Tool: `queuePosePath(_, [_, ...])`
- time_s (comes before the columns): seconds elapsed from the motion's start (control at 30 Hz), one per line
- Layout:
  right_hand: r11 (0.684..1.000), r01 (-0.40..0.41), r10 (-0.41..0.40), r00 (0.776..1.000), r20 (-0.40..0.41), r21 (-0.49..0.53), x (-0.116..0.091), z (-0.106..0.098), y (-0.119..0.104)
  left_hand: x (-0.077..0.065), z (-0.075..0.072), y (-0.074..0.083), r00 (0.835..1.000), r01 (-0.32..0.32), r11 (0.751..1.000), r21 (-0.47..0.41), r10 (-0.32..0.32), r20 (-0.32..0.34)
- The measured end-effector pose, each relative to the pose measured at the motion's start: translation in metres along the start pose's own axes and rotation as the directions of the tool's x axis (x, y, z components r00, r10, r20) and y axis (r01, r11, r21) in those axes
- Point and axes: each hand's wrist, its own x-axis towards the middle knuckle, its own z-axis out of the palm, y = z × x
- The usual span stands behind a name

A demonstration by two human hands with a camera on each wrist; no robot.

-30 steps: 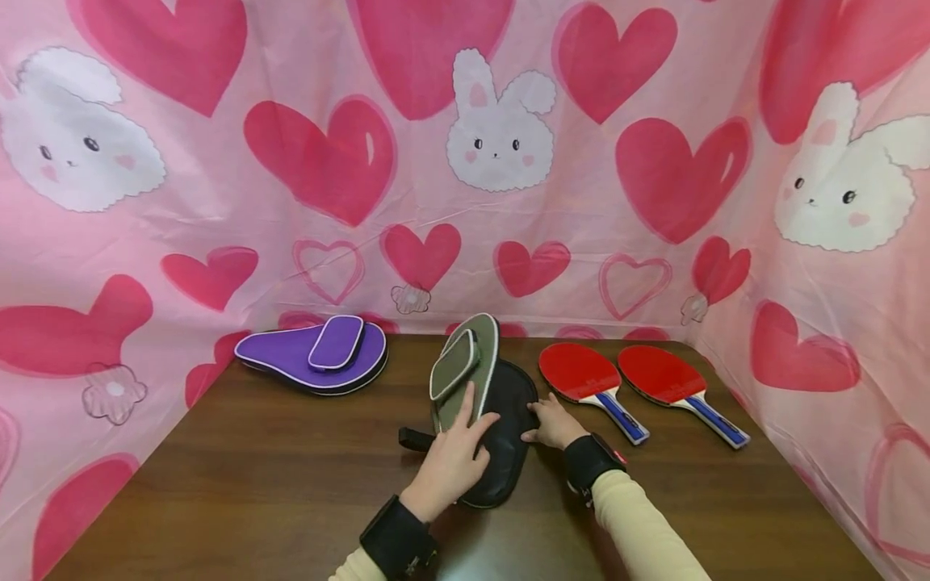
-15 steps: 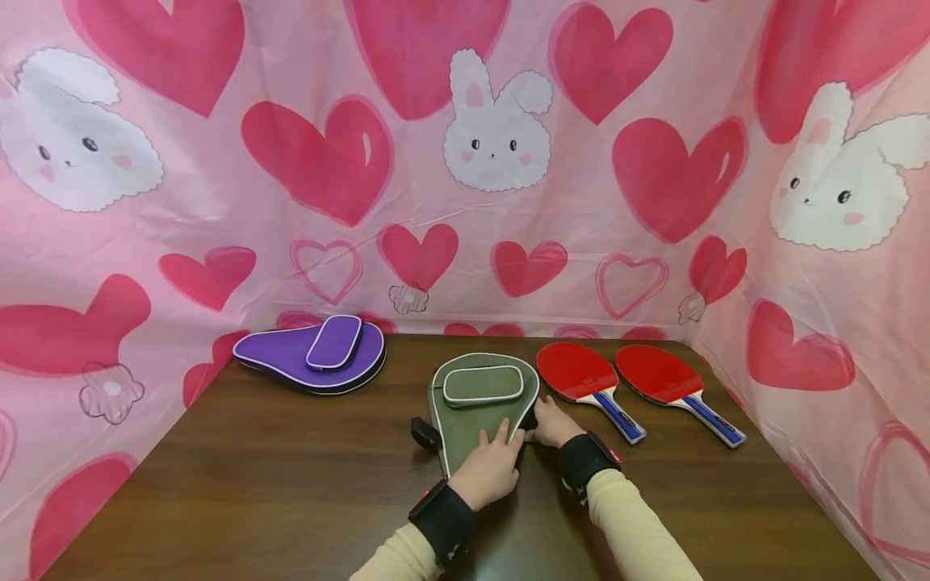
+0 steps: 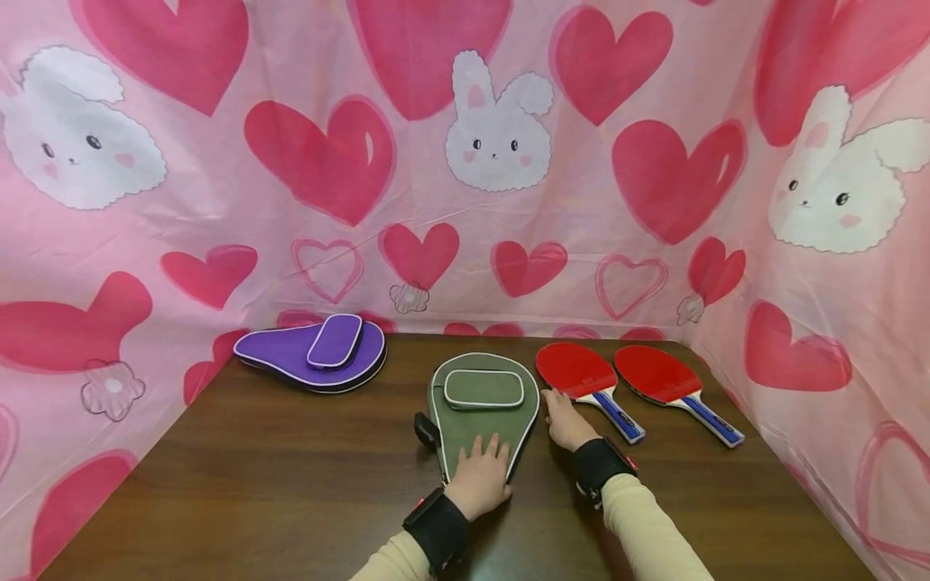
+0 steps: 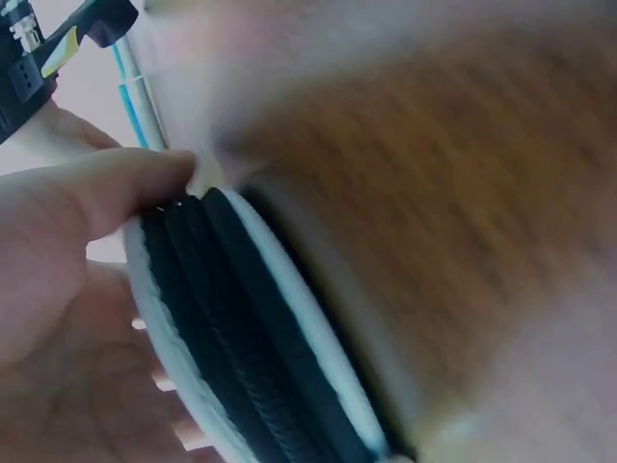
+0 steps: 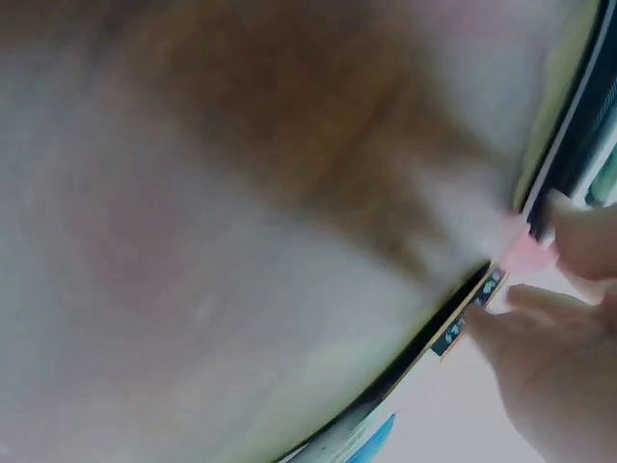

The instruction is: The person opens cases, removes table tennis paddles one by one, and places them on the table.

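Two hands at work. W/ L hand (image 3: 479, 482), spreading near-straight fingers over narrow end of green case (image 3: 479, 426), gripping nothing. Find said case flat on table (image 3: 291, 476), pocket (image 3: 484, 388) up, btwn purple case (image 3: 286, 347) & red paddle (image 3: 576, 369), w/ twin paddle (image 3: 659, 373) beyond. Poised w/ R hand (image 3: 568, 421) btwn green case & red paddle, w/ fingers extended, holding nothing; fr. blurry R wrist view, can't tell if touching paddle.
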Motion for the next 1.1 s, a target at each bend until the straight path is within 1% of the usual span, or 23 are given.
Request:
queuePosePath(0.1, [0.999, 0.043, -0.043, 0.999, -0.017, -0.023, 0.007, -0.003, -0.003, -0.002, -0.003, 0.001, 1.0, 0.012, 0.999, 0.034, -0.012, 0.013])
queuePosePath(0.13, [0.998, 0.061, -0.062, 0.998, -0.018, -0.032, 0.01, -0.003, -0.004, -0.002, -0.004, 0.001, 1.0, 0.013, 0.999, 0.033, -0.014, 0.024])
queuePosePath(0.27, [0.987, 0.135, -0.135, 0.991, 0.007, -0.083, 0.021, -0.002, -0.01, -0.002, -0.007, 0.0, 0.996, 0.004, 1.0, 0.025, -0.006, 0.092])
queuePosePath(0.37, [0.98, 0.166, -0.161, 0.985, 0.06, -0.108, 0.026, -0.003, -0.013, -0.006, -0.01, -0.006, 0.992, -0.038, 0.998, 0.044, 0.032, 0.125])
queuePosePath(0.43, [0.977, 0.175, -0.163, 0.981, 0.105, -0.119, 0.029, -0.005, -0.012, -0.009, -0.013, -0.013, 0.987, -0.086, 0.995, 0.041, 0.079, 0.14])
queuePosePath(0.47, [0.977, 0.175, -0.16, 0.979, 0.125, -0.122, 0.03, -0.007, -0.012, -0.011, -0.015, -0.018, 0.984, -0.12, 0.992, 0.042, 0.113, 0.14])
queuePosePath(0.53, [0.977, 0.175, -0.155, 0.975, 0.161, -0.125, 0.033, -0.01, -0.011, -0.015, -0.021, -0.03, 0.97, -0.178, 0.984, 0.015, 0.172, 0.169])
queuePosePath(0.57, [0.976, 0.174, -0.149, 0.973, 0.178, -0.131, 0.035, -0.011, -0.011, -0.017, -0.025, -0.036, 0.961, -0.204, 0.979, -0.005, 0.201, 0.191])
queuePosePath(0.6, [0.978, 0.162, -0.133, 0.971, 0.199, -0.135, 0.036, -0.012, -0.011, -0.019, -0.029, -0.043, 0.948, -0.235, 0.972, -0.028, 0.235, 0.215])
queuePosePath(0.67, [0.979, 0.135, -0.097, 0.966, 0.24, -0.151, 0.037, -0.013, -0.01, -0.021, -0.038, -0.055, 0.927, -0.256, 0.961, -0.105, 0.275, 0.255])
queuePosePath(0.7, [0.979, 0.128, -0.083, 0.961, 0.264, -0.158, 0.037, -0.013, -0.011, -0.021, -0.043, -0.061, 0.917, -0.257, 0.955, -0.15, 0.29, 0.274])
queuePosePath(0.73, [0.981, 0.113, -0.064, 0.956, 0.286, -0.158, 0.036, -0.013, -0.012, -0.021, -0.047, -0.066, 0.911, -0.253, 0.948, -0.193, 0.301, 0.282])
queuePosePath(0.8, [0.983, 0.098, -0.046, 0.948, 0.315, -0.152, 0.035, -0.011, -0.015, -0.021, -0.052, -0.076, 0.911, -0.232, 0.935, -0.267, 0.305, 0.278])
queuePosePath(0.83, [0.983, 0.098, -0.044, 0.945, 0.324, -0.152, 0.034, -0.009, -0.018, -0.021, -0.054, -0.081, 0.917, -0.212, 0.93, -0.299, 0.295, 0.269])
queuePosePath(0.87, [0.984, 0.101, -0.047, 0.942, 0.332, -0.148, 0.034, -0.008, -0.021, -0.021, -0.055, -0.085, 0.921, -0.208, 0.928, -0.31, 0.292, 0.257])
queuePosePath(0.93, [0.984, 0.114, -0.062, 0.941, 0.333, -0.14, 0.034, -0.006, -0.027, -0.024, -0.056, -0.094, 0.935, -0.183, 0.929, -0.321, 0.265, 0.235])
queuePosePath(1.03, [0.977, 0.134, -0.071, 0.939, 0.337, -0.167, 0.034, -0.005, -0.038, -0.031, -0.058, -0.108, 0.951, -0.149, 0.932, -0.33, 0.226, 0.21])
queuePosePath(1.1, [0.971, 0.156, -0.085, 0.933, 0.349, -0.183, 0.035, -0.005, -0.044, -0.037, -0.06, -0.119, 0.957, -0.118, 0.923, -0.366, 0.204, 0.205])
